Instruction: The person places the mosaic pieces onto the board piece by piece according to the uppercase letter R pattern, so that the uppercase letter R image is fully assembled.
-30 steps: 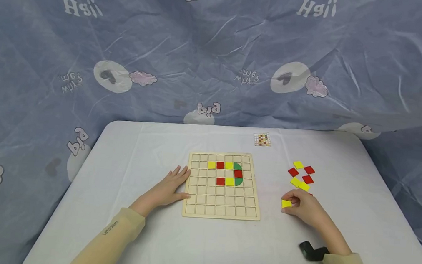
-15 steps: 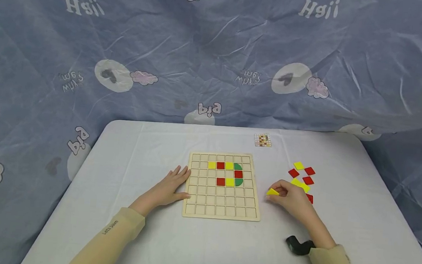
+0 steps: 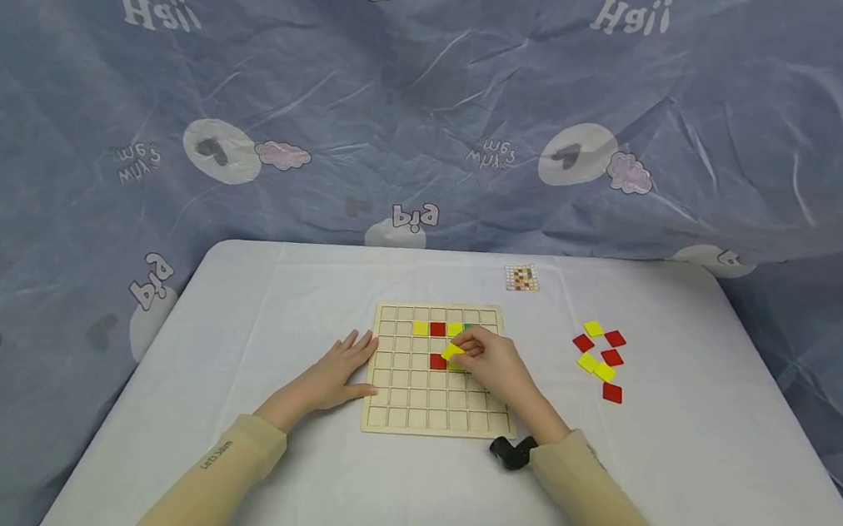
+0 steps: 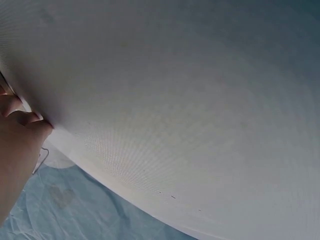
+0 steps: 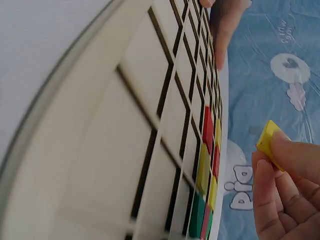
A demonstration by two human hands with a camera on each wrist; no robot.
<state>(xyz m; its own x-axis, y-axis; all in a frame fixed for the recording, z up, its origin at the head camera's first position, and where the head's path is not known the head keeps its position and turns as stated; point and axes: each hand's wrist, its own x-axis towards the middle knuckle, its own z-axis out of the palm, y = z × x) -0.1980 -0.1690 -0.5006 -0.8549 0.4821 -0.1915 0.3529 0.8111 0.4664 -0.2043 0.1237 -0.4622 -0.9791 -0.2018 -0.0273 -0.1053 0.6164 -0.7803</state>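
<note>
A yellow square tile [image 5: 270, 141] is pinched between the thumb and fingers of my right hand [image 3: 494, 363]. In the head view that hand is over the upper right part of a wooden grid board [image 3: 408, 418]. Set in the board's cells are a yellow tile [image 3: 421, 328], a red tile [image 3: 437, 330] and another yellow one [image 3: 455, 329] in a row, with a lower red tile [image 3: 438, 362]. A green piece [image 5: 197, 216] shows in the right wrist view. My left hand [image 3: 332, 375] lies with fingers spread, fingertips at the board's left edge.
Several loose yellow and red tiles, such as a red one [image 3: 611, 393], lie to the right of the board. A small printed pattern card [image 3: 522, 278] is behind it. A black wrist device [image 3: 513, 452] sits by the right sleeve. Patterned blue cloth [image 3: 375, 108] hangs behind the white table [image 3: 300, 277].
My right hand has carried the yellow tile leftward from beside the loose tiles to above the board, uncovering a red tile on the table. The left hand stays at the board's edge.
</note>
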